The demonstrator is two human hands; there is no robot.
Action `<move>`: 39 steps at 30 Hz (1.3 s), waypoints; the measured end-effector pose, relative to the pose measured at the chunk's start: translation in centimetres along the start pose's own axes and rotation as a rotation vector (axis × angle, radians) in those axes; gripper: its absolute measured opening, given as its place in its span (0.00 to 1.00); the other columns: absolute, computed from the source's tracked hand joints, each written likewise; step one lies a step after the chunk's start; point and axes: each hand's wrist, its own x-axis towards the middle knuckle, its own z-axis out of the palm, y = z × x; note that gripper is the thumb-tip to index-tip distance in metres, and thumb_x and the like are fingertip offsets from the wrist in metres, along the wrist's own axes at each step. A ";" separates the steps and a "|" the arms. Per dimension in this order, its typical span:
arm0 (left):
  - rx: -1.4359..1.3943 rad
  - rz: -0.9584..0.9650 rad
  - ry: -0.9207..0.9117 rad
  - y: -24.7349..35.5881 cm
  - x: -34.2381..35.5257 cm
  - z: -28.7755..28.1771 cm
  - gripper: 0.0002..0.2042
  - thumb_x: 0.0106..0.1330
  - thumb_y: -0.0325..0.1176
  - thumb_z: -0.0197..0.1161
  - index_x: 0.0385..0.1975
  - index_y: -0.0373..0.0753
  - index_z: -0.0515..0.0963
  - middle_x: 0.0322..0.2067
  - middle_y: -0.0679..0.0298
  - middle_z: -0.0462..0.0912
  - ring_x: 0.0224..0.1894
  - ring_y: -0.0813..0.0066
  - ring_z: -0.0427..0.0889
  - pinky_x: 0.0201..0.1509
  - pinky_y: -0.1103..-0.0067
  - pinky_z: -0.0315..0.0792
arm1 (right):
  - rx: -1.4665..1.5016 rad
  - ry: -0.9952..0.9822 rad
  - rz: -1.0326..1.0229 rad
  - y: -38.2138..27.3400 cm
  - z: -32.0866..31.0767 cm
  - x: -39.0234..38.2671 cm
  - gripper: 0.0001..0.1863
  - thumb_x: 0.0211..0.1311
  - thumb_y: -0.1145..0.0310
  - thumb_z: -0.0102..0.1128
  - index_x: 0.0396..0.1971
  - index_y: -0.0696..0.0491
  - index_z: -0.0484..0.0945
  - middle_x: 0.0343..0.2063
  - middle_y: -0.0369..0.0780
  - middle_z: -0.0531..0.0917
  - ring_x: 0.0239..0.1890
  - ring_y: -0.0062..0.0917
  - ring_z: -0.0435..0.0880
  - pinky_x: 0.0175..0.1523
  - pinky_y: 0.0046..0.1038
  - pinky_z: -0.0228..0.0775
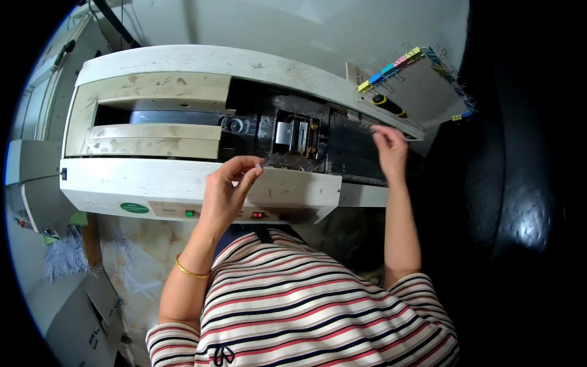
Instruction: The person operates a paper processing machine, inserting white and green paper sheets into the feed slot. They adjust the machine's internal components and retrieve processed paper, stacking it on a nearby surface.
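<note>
A long white machine (pixel 140 177) with an exposed dark bed lies across in front of me. My left hand (pixel 229 186) is over its front edge, thumb and forefinger pinched on a small whitish scrap (pixel 259 165). Just beyond those fingers is a dark opening with a shiny metal plate (pixel 285 133) and narrow metal bars. Farther right, my right hand (pixel 392 150) hovers over the black flat part (pixel 354 150) of the bed. Its thumb and fingers are drawn together; anything between them is too small to make out.
Colourful binder clips (pixel 391 70) line the edge of a board at the back right, near a yellow-and-black handle (pixel 389 106). Green (pixel 189 214) and red (pixel 258 215) switches sit on the machine's front. Shredded paper strips (pixel 66 257) hang at the lower left.
</note>
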 end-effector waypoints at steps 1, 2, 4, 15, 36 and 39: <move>-0.011 -0.012 -0.009 0.3 0.1 0.4 0.08 0.67 0.30 0.62 0.41 0.33 0.79 0.36 0.66 0.84 0.39 0.84 0.80 0.47 0.86 0.73 | -0.144 0.101 -0.047 2.3 -1.2 1.7 0.08 0.56 0.73 0.63 0.35 0.49 0.85 0.35 0.40 0.82 0.39 0.31 0.79 0.45 0.29 0.70; -0.021 -0.025 -0.021 0.5 0.1 0.8 0.08 0.67 0.29 0.62 0.42 0.33 0.79 0.36 0.66 0.84 0.39 0.85 0.80 0.46 0.86 0.73 | -0.281 0.153 -0.051 4.7 -2.2 3.0 0.09 0.55 0.74 0.63 0.35 0.48 0.85 0.36 0.40 0.82 0.42 0.34 0.78 0.47 0.31 0.70; -0.053 -0.047 -0.042 0.3 0.1 1.3 0.07 0.69 0.27 0.59 0.43 0.32 0.76 0.37 0.63 0.84 0.40 0.84 0.80 0.45 0.85 0.75 | -0.461 0.215 -0.042 8.8 -3.7 5.1 0.09 0.54 0.73 0.64 0.35 0.44 0.86 0.37 0.40 0.82 0.46 0.37 0.76 0.51 0.34 0.69; 0.043 -0.031 0.149 -1.9 -1.3 2.6 0.05 0.61 0.22 0.65 0.36 0.33 0.80 0.33 0.63 0.81 0.33 0.80 0.79 0.37 0.85 0.74 | -0.686 0.203 0.139 22.6 -6.8 10.1 0.10 0.51 0.76 0.65 0.33 0.47 0.86 0.36 0.43 0.82 0.44 0.39 0.79 0.50 0.36 0.72; -0.086 -0.097 0.038 -0.1 3.4 4.7 0.10 0.68 0.28 0.60 0.47 0.33 0.76 0.38 0.66 0.81 0.40 0.83 0.78 0.45 0.85 0.73 | 0.600 -0.473 0.090 -8.9 9.7 -2.4 0.06 0.57 0.83 0.62 0.34 0.59 0.83 0.31 0.36 0.81 0.32 0.16 0.80 0.38 0.17 0.73; -0.372 -0.010 0.428 -0.2 4.9 -0.8 0.17 0.72 0.33 0.55 0.56 0.32 0.71 0.47 0.59 0.78 0.52 0.74 0.75 0.57 0.78 0.70 | 0.346 -0.375 0.046 -7.1 12.0 -0.8 0.04 0.56 0.78 0.64 0.32 0.57 0.82 0.30 0.40 0.81 0.30 0.23 0.82 0.35 0.22 0.73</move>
